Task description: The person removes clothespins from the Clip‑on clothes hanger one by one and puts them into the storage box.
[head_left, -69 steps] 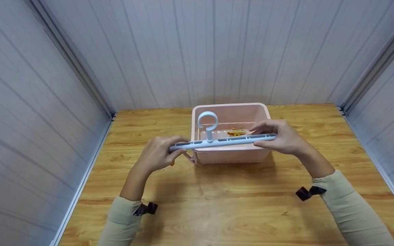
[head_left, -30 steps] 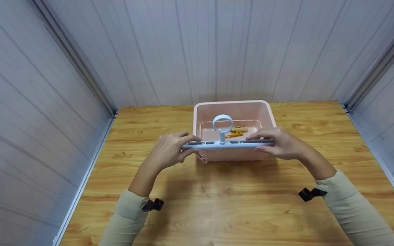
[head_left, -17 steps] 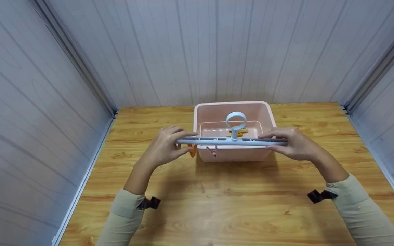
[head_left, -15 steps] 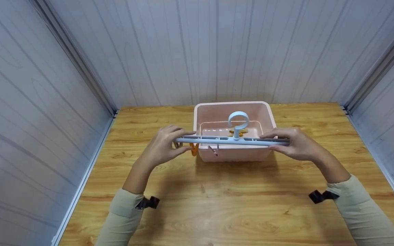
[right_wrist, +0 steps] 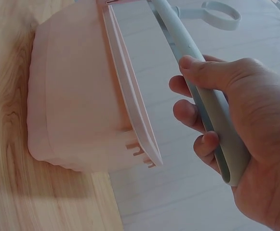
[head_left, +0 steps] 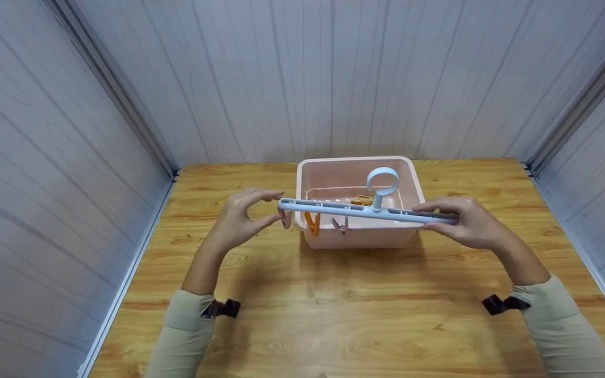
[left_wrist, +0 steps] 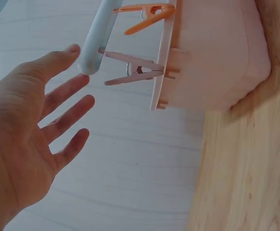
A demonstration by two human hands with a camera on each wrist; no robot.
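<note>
A light blue hanger bar (head_left: 355,210) with a ring hook (head_left: 383,181) hovers over the front rim of a pink basin (head_left: 356,239). My right hand (head_left: 435,217) grips the bar's right end, fingers curled round it (right_wrist: 212,113). My left hand (head_left: 267,207) is open with its fingers spread, just off the bar's left end (left_wrist: 92,53) and holding nothing. An orange peg (head_left: 311,223) and a pink peg (head_left: 340,226) hang under the bar; in the left wrist view they show as the orange peg (left_wrist: 147,12) and the pink peg (left_wrist: 135,72).
Yellow and orange pegs (head_left: 360,201) lie inside the basin. It stands at the back middle of a wooden table (head_left: 344,315). Grey panelled walls (head_left: 45,157) close in the left, back and right sides.
The hanger has slid to the right over the basin. My left hand has let go of its left end and opened. The pegs under the bar have come into view.
</note>
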